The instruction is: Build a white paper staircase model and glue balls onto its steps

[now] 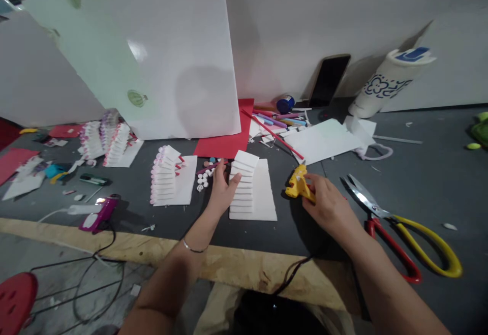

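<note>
Left hand [223,188] unclenched, the worker rested a thumb on a layered white card [241,192], probably to stop its strips shifting, while the right hand [326,204] was wrapped around a yellow glue gun [299,182] to the card's right, its nozzle pointing away from the person, likely for safety. From where I stood, a large white board [183,30] rose behind the card, seemingly propped upright to spare worktop. Shears [375,210] with red and yellow handles lay farther right of the card, perhaps to stay out of the way. Left of the card sat a pink-edged piece [163,185], possibly kept near for comparison. Between it and the card, small white discs [202,178] were gathered, apparently for easy reach.
</note>
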`<state>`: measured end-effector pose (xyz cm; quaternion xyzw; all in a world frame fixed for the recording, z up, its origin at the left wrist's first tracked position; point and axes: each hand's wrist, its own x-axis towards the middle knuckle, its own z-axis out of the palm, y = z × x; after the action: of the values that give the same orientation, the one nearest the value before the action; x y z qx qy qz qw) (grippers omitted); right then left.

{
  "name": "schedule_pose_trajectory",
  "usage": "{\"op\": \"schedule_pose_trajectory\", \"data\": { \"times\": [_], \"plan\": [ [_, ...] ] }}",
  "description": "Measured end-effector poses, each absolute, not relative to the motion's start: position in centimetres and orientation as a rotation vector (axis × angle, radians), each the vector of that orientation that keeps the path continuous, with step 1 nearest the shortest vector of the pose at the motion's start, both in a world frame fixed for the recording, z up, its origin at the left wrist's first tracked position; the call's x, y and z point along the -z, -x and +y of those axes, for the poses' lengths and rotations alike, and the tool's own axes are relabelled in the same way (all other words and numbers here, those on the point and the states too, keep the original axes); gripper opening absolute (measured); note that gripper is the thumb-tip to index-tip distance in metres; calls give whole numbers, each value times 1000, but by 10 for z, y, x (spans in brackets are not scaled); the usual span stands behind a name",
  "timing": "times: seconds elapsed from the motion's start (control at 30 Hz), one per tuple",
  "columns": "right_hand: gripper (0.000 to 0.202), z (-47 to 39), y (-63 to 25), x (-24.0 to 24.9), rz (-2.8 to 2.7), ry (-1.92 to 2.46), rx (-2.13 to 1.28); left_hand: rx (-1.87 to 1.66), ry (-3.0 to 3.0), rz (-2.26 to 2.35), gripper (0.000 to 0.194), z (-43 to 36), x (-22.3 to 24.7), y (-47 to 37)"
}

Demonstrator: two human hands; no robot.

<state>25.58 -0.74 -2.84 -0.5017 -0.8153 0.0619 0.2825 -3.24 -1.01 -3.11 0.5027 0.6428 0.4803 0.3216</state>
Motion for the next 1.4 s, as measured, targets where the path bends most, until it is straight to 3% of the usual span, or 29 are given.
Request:
{"op": "schedule_pose_trajectory", "data": {
  "times": [0.33, 0.6, 0.7, 0.8, 1.4],
  "plan": [
    [44, -9, -258, 27, -2223, 1328, -175, -1193, -1316, 1540, 75, -18, 27, 19],
    [38, -9, -258, 15, -2258, 1329, -106, -1535, -1436, 1621, 54, -22, 9, 21],
    [28, -18, -244, 4, -2257, 1110, -170, -1637, -1464, 1660, 44, -21, 9, 22],
    [31, -36, -223, 0, -2380, 748, -332, -1652, -1411, 1664, 38, -19, 14, 21],
    [40, -49, -198, 13, -2592, 803, -350, -1693, -1287, 1649, 35, -18, 14, 19]
  ]
}}
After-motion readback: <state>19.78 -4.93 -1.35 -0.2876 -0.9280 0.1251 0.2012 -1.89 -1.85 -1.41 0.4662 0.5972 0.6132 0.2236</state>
